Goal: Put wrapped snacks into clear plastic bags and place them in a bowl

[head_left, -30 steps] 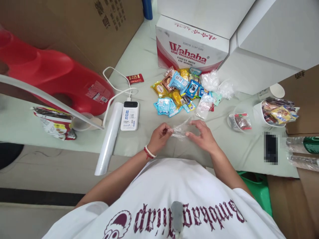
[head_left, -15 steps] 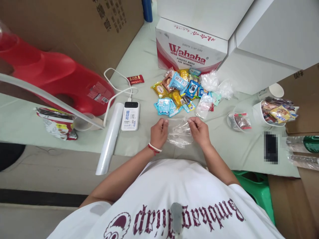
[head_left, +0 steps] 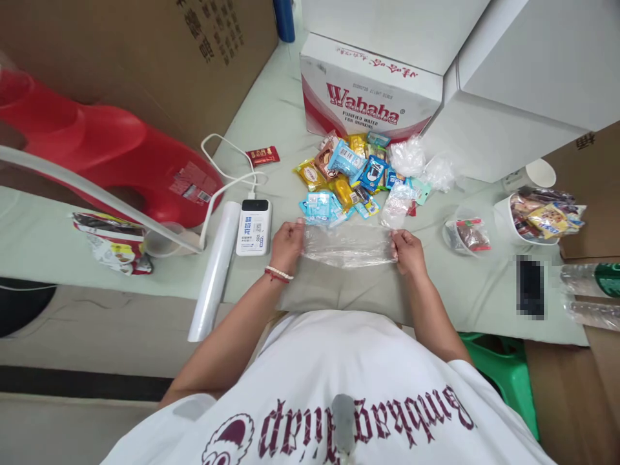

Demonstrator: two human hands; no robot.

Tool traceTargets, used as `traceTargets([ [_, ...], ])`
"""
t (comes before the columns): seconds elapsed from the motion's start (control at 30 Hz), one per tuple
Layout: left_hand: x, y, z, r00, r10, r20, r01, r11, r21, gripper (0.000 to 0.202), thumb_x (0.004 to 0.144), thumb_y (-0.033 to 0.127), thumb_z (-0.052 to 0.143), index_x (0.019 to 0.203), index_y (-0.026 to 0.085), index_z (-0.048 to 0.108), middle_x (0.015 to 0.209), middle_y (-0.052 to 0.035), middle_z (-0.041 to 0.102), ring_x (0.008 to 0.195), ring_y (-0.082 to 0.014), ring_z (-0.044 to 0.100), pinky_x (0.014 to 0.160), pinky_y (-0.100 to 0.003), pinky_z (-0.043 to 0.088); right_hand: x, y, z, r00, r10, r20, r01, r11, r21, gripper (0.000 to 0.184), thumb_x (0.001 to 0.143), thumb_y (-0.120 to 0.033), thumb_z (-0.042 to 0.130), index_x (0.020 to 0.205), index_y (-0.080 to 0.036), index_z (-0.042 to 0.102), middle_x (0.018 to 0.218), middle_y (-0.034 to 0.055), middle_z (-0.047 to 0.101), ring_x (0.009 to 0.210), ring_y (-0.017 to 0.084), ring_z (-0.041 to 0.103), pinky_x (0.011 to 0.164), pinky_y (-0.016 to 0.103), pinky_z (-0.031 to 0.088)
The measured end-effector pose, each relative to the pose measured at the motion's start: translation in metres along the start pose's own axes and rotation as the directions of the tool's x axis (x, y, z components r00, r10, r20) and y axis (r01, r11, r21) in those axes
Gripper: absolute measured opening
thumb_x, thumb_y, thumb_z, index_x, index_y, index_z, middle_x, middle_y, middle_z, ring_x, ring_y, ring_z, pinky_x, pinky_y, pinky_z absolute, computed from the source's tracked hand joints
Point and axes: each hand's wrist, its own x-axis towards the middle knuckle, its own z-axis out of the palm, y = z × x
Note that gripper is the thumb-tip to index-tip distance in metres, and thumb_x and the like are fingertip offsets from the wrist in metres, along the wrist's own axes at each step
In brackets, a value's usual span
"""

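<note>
With closed fingers, the left hand (head_left: 287, 247) and the right hand (head_left: 409, 250) hold a plastic sheet (head_left: 347, 247) above the bench (head_left: 477, 294). Its spreading seems done; the snacks (head_left: 347, 169) lie loose beyond it.

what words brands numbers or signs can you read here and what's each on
"Wahaha®": red-and-white box
"PURIFIED WATER FOR DRINKING": same box
Too small or blurred: box's code and top lettering, snack packets, power bank, red jug's label, green label, brown carton
Shirt: ornate, upside down, unreadable
</note>
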Motion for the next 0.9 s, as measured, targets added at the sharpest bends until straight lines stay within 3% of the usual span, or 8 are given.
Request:
traceTargets([
  [0.07, -0.013, 0.006, -0.009, 0.995, -0.095, 0.029, 0.096, 0.993, -0.064, 0.043, 0.095, 0.062, 0.057, 0.094, 0.019, 0.055, 0.082, -0.0036, 0.068, 0.061, -0.0131, 0.062, 0.048, -0.023, 0.043, 0.002, 0.001, 0.002, 0.999, 0.028, -0.045, -0.025, 0.998, 0.056, 0.028, 0.074, -0.041, 0.078, 0.079, -0.02, 0.059, 0.056, -0.0087, 0.048, 0.04, 0.006, 0.034, 0.035, 0.021, 0.02],
  [0.17, -0.036, 0.008, -0.02, 0.966, -0.237, 0.103, 0.246, 0.966, -0.083, 0.055, 0.092, 0.07, 0.055, 0.098, 0.016, 0.06, 0.096, -0.0128, 0.075, 0.08, -0.0204, 0.073, 0.054, -0.025, 0.053, 0.001, 0.002, 0.005, 0.995, 0.055, -0.081, -0.043, 0.988, 0.148, 0.025, 0.074, -0.035, 0.078, 0.079, -0.02, 0.058, 0.057, -0.0084, 0.05, 0.04, 0.005, 0.035, 0.033, 0.018, 0.021],
  [0.37, -0.066, -0.002, -0.008, 0.906, -0.358, 0.224, 0.382, 0.921, -0.071, 0.049, 0.081, 0.06, 0.076, 0.094, 0.017, 0.057, 0.099, -0.0119, 0.076, 0.063, -0.0175, 0.074, 0.036, -0.017, 0.032, -0.007, 0.001, 0.011, 0.992, 0.121, -0.027, -0.1, 0.907, 0.41, 0.029, 0.074, -0.026, 0.081, 0.08, -0.019, 0.054, 0.058, -0.0102, 0.048, 0.039, 0.001, 0.034, 0.032, 0.011, 0.025],
  [0.53, -0.082, -0.011, -0.013, 0.899, -0.37, 0.233, 0.421, 0.876, -0.234, 0.049, 0.075, 0.053, 0.083, 0.094, 0.021, 0.051, 0.098, -0.0071, 0.075, 0.068, -0.0177, 0.075, 0.037, -0.016, 0.034, -0.014, -0.004, 0.008, 0.986, 0.166, -0.003, -0.139, 0.836, 0.53, 0.033, 0.078, -0.021, 0.083, 0.082, -0.02, 0.05, 0.058, -0.0124, 0.044, 0.039, -0.001, 0.036, 0.032, 0.006, 0.03],
  [0.6, -0.088, -0.017, -0.015, 0.826, -0.427, 0.369, 0.491, 0.866, -0.097, 0.05, 0.073, 0.056, 0.083, 0.087, 0.018, 0.054, 0.09, -0.0103, 0.075, 0.06, -0.0161, 0.071, 0.036, -0.016, 0.03, -0.018, -0.004, 0.009, 0.984, 0.174, -0.029, -0.128, 0.814, 0.567, 0.031, 0.08, -0.019, 0.081, 0.083, -0.02, 0.051, 0.059, -0.0119, 0.046, 0.039, -0.001, 0.038, 0.032, 0.006, 0.031],
  [0.7, -0.092, -0.024, 0.0, 0.668, -0.496, 0.555, 0.514, 0.847, 0.137, 0.051, 0.07, 0.057, 0.085, 0.083, 0.014, 0.061, 0.09, -0.0138, 0.074, 0.06, -0.0153, 0.069, 0.036, -0.018, 0.024, -0.026, -0.003, 0.018, 0.98, 0.195, -0.034, -0.133, 0.777, 0.616, 0.027, 0.082, -0.016, 0.078, 0.083, -0.02, 0.052, 0.059, -0.0116, 0.047, 0.039, -0.001, 0.037, 0.031, 0.005, 0.031],
  [0.77, -0.088, -0.025, 0.021, 0.692, -0.468, 0.549, 0.484, 0.866, 0.127, 0.049, 0.071, 0.055, 0.086, 0.086, 0.014, 0.063, 0.093, -0.011, 0.073, 0.057, -0.0101, 0.063, 0.037, -0.017, 0.022, -0.032, -0.001, 0.026, 0.981, 0.195, -0.014, -0.145, 0.772, 0.62, 0.027, 0.081, -0.016, 0.078, 0.082, -0.02, 0.052, 0.059, -0.0116, 0.047, 0.039, -0.001, 0.036, 0.031, 0.006, 0.031],
  [0.9, -0.065, -0.02, 0.056, 0.86, -0.335, 0.384, 0.412, 0.901, -0.138, 0.041, 0.079, 0.05, 0.08, 0.082, 0.018, 0.054, 0.074, 0.0025, 0.062, 0.045, -0.0021, 0.04, 0.039, -0.016, 0.016, -0.04, 0.003, 0.03, 0.99, 0.136, 0.037, -0.133, 0.816, 0.562, 0.031, 0.077, -0.021, 0.083, 0.081, -0.02, 0.052, 0.06, -0.0116, 0.046, 0.04, 0.0, 0.035, 0.032, 0.008, 0.03],
])
